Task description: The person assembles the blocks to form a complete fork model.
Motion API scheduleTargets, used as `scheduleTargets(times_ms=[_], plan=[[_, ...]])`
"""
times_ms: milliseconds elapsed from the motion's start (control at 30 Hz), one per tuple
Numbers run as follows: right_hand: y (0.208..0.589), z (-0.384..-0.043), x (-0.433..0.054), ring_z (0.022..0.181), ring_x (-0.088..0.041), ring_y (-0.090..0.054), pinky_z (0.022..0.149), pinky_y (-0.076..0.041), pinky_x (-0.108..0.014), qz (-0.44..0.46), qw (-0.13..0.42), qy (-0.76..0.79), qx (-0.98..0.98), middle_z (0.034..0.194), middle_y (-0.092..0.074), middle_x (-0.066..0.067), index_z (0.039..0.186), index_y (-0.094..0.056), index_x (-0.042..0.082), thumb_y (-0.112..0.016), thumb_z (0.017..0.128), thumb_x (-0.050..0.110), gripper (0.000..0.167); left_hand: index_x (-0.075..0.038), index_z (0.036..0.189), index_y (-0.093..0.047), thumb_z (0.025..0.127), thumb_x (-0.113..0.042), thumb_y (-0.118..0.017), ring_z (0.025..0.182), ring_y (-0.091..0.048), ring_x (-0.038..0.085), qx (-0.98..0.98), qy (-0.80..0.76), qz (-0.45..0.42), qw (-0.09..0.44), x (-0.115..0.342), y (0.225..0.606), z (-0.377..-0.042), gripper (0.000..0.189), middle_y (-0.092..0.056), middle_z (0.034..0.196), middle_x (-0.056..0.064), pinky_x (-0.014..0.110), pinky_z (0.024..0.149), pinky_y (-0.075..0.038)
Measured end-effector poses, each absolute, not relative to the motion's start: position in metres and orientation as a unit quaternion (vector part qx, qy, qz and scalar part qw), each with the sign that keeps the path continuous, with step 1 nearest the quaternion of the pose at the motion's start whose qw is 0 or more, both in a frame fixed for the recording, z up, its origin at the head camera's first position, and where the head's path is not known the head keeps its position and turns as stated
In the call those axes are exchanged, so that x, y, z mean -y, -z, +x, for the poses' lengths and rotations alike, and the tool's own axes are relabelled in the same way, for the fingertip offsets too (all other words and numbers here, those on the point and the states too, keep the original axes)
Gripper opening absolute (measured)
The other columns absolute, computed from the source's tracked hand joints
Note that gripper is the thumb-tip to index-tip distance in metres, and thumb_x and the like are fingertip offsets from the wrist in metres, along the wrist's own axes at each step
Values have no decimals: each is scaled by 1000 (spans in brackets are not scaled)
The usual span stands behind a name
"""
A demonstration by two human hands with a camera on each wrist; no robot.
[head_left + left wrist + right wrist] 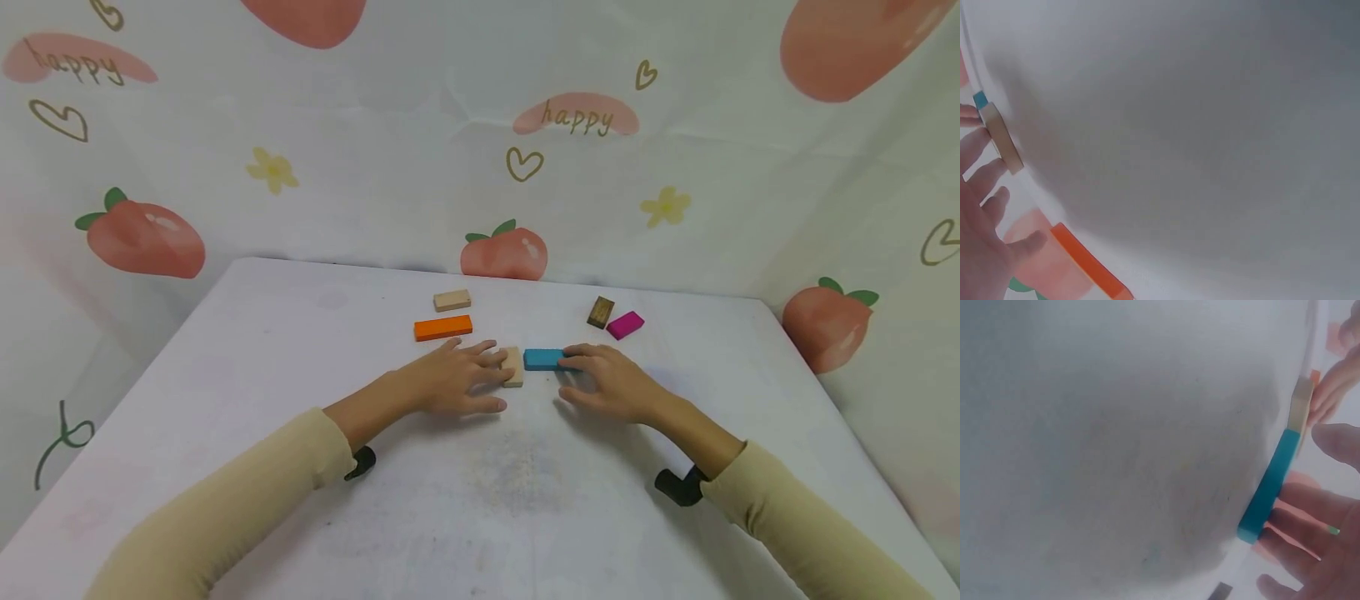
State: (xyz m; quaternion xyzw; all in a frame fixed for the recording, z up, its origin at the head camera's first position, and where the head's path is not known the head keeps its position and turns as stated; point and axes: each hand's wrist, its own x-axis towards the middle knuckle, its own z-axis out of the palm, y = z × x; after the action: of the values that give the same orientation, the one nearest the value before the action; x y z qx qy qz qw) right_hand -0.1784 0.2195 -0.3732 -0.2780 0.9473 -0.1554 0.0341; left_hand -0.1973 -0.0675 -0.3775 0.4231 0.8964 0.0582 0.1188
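On the white table, a pale wooden block stands crosswise beside the left end of a blue block. My left hand reaches in from the left, fingers spread, with fingertips at the pale block's left side and top. From the other side my right hand lays its extended fingers over the blue block's right end, which they partly hide. Three fingertips meet the blue block in the right wrist view. Just beyond the left hand lies an orange block.
Another pale block lies behind the orange one. A dark brown block and a magenta block sit close together at the back right. A printed cloth hangs behind the table's far edge.
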Motion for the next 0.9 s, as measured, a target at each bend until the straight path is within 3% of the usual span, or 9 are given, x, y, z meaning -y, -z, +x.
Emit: scheduleTargets(times_ms=[267, 600, 900], plan=[[375, -182, -218, 130, -39, -51, 101, -44, -58, -260, 50, 185, -946, 139, -57, -18, 124, -66, 1, -73, 89, 30, 45, -24, 150, -47, 99, -57, -47, 150, -23, 26, -874, -78, 462, 132, 68, 371, -185, 60, -39, 157, 2, 60, 114, -26], [378, -198, -217, 122, -35, -58, 99, -48, -52, -279, 22, 226, -933, 129, -64, -17, 108, -72, 1, -78, 86, 24, 32, -25, 148, -50, 100, -57, -46, 149, -25, 23, -855, -77, 498, 125, 65, 374, -178, 58, -39, 157, 1, 58, 114, -27], [374, -195, -200, 112, -38, -62, 95, -51, -52, -170, -13, 180, -969, 119, -68, -21, 119, -68, -6, -76, 87, 37, 54, -21, 150, -47, 102, -58, -40, 149, -26, 22, -855, -26, 507, 103, 59, 369, -171, 61, -39, 157, -1, 57, 113, -28]])
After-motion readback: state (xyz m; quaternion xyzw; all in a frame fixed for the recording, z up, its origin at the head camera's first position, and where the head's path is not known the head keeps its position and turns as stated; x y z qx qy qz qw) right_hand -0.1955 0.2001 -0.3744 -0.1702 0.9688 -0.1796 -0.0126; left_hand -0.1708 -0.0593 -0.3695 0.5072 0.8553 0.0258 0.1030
